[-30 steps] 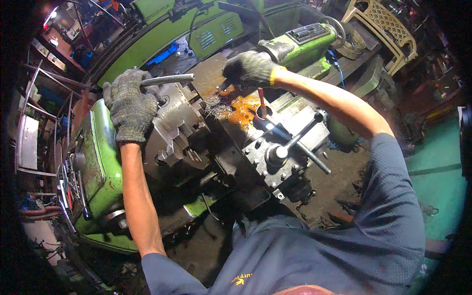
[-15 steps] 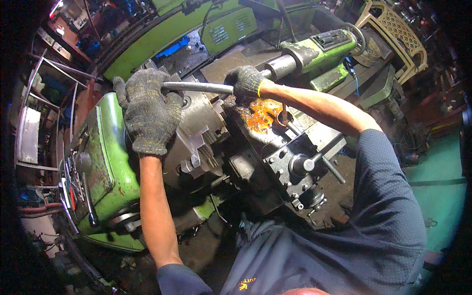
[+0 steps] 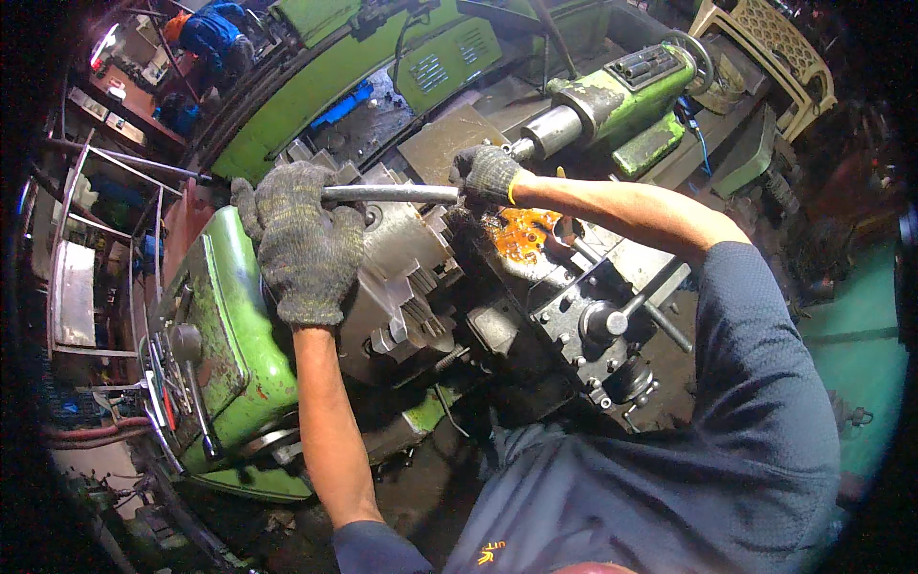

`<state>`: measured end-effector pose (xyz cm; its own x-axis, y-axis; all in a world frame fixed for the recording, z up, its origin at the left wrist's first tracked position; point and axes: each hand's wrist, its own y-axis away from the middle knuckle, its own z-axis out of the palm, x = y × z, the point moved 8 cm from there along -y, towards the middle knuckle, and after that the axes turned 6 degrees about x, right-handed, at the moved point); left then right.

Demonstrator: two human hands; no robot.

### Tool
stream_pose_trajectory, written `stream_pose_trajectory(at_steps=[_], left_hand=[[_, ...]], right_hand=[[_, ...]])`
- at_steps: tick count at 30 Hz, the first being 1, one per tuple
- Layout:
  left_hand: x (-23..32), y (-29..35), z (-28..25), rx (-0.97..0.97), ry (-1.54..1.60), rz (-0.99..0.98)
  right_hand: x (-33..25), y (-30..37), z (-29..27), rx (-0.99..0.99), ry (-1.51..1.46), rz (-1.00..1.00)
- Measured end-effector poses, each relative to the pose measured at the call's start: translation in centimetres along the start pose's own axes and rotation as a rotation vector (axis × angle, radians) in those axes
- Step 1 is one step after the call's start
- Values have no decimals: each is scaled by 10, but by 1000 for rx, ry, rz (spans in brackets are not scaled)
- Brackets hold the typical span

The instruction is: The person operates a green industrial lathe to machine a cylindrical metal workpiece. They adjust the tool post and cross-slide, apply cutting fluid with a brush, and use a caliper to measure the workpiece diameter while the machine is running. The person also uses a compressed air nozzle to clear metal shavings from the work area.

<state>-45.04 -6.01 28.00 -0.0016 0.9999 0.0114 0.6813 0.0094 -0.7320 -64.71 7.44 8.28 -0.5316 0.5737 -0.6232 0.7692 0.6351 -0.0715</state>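
A grey metal bar (image 3: 392,193) spans the gap between my two gloved hands above a lathe chuck (image 3: 397,239) with stepped jaws. My left hand (image 3: 304,239), in a dark grey knitted glove, is closed over the bar's left end; its fingertips are hidden. Round the right end my right hand (image 3: 488,176) is wrapped, in a matching glove with a yellow cuff edge. What the bar's ends look like cannot be seen under the gloves. Just below my right hand is a patch of wet orange-brown fluid (image 3: 521,234) on the carriage.
Nearer me stands the tool post (image 3: 598,330) with its lever. The green tailstock (image 3: 626,100) is at the far right, the green headstock (image 3: 239,316) at the left with several wrenches (image 3: 196,392) on it. A beige plastic chair (image 3: 765,67) stands beyond. Another person (image 3: 215,43) is at upper left.
The whole view has shifted, so the lathe and my hands appear slightly lower and further right. Both hands keep hold of the bar. A person in blue now shows at the upper left.
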Motion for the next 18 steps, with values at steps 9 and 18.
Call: stream_pose_trajectory(at_steps=[9,18], left_hand=[[-5,4,4,13,-41,-4],[-1,1,-10,78,-4,23]], right_hand=[[10,-11,30,-179,26,10],[4,-5,45,-191,-222,-18]])
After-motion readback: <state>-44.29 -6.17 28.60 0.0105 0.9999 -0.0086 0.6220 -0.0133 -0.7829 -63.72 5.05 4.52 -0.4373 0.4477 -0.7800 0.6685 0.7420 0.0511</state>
